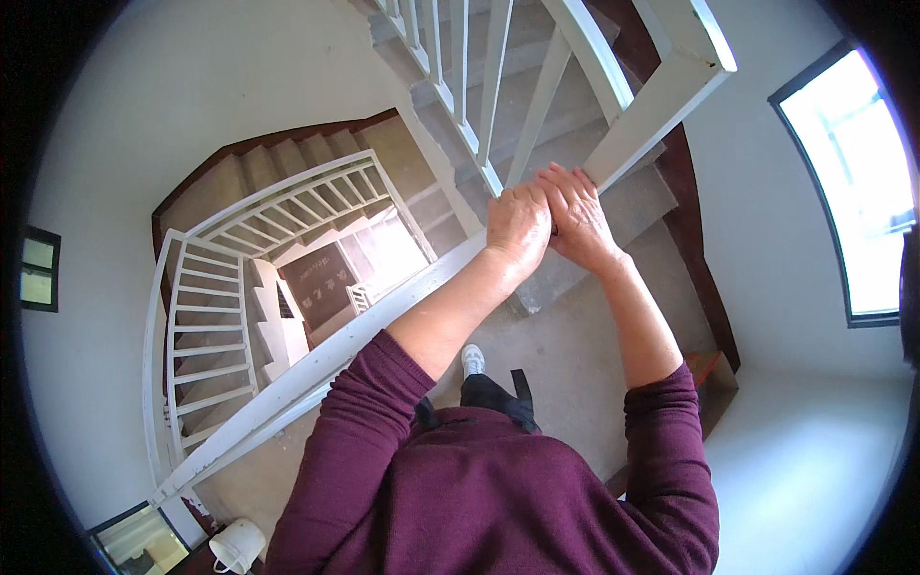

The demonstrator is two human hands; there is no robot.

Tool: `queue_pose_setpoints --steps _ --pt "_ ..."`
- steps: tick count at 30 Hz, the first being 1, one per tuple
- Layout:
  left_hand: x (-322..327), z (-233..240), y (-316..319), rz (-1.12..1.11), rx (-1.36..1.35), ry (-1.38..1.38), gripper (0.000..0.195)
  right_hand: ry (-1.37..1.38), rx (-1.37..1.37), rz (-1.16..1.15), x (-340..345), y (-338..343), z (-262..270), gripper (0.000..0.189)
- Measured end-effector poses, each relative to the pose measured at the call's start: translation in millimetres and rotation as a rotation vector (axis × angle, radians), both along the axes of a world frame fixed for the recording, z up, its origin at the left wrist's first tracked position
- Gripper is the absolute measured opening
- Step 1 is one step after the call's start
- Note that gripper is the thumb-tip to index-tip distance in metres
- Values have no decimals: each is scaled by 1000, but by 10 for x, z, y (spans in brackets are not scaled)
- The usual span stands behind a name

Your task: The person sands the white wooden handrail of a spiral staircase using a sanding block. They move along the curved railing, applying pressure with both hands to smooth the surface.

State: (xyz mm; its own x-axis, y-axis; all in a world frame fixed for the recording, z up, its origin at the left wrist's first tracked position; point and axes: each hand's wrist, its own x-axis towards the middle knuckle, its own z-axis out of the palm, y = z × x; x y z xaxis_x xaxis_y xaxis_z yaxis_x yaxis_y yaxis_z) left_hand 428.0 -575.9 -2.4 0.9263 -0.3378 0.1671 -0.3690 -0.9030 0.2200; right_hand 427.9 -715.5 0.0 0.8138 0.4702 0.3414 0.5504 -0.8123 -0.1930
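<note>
Both of my hands are close together at the corner of a white stair railing (650,108), where the level rail meets the sloping one. My left hand (519,224) is closed over the rail, its fingers curled down out of sight. Against it lies my right hand (577,215), with its fingers bent over the lower end of the sloping rail. What is under the palms is hidden. White balusters (496,79) stand just beyond the hands. The level handrail (316,370) runs from my left hand toward the lower left.
Concrete steps (636,205) climb ahead beside the railing. On the left, the stairwell drops past lower flights with white railings (208,309). A white bucket (237,546) sits on the landing at the lower left. A bright window (848,180) is in the right wall.
</note>
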Motion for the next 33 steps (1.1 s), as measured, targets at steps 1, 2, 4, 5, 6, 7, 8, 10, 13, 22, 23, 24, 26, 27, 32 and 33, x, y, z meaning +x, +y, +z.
queue_pose_setpoints --steps 1,2,4,5,6,7,8,10,13,22,23,24,26,27,32,33 --pt "-3 -3 24 -13 31 3 31 -8 23 8 -5 23 7 73" --pt "-17 -5 53 -26 58 -2 32 1 -4 -12 -15 49 20 72" --pt "-49 -12 109 -33 40 -15 36 1 -3 -29 -49 114 41 70" --pt "-62 -17 142 -41 30 -27 38 -6 -24 -47 -74 159 44 70" --pt "-98 -26 192 -42 -7 -77 32 -12 -46 -66 -107 211 51 70" --pt "-150 -41 266 -42 -44 -125 27 -17 -70 -82 -143 274 58 70" --pt "-216 -59 368 -41 -80 -171 22 -24 -54 -70 -205 368 50 70" --pt "-365 -78 660 -79 -67 -183 25 -15 -56 -73 -367 625 33 70" --pt "-641 -65 1112 -74 -44 -173 33 -1 -46 -78 -631 1074 42 71" --pt "-1863 8 2795 53 -55 -209 35 -20 -11 101 -1572 2650 -30 58" --pt "-1992 22 2984 99 -5 -54 70 -20 -12 135 -1661 2823 -36 60" --pt "-2120 47 3146 126 -11 -76 76 -13 3 187 -1756 2966 -37 61" --pt "-2365 133 3380 201 -23 -21 84 5 60 276 -1898 3210 -22 61" --pt "-2464 191 3469 257 -20 47 86 18 93 323 -1939 3282 -6 60" --pt "-2637 396 3545 259 -29 105 87 3 153 411 -1881 3233 62 60" --pt "-2605 401 3499 249 -50 109 85 12 163 434 -1853 3164 62 59"
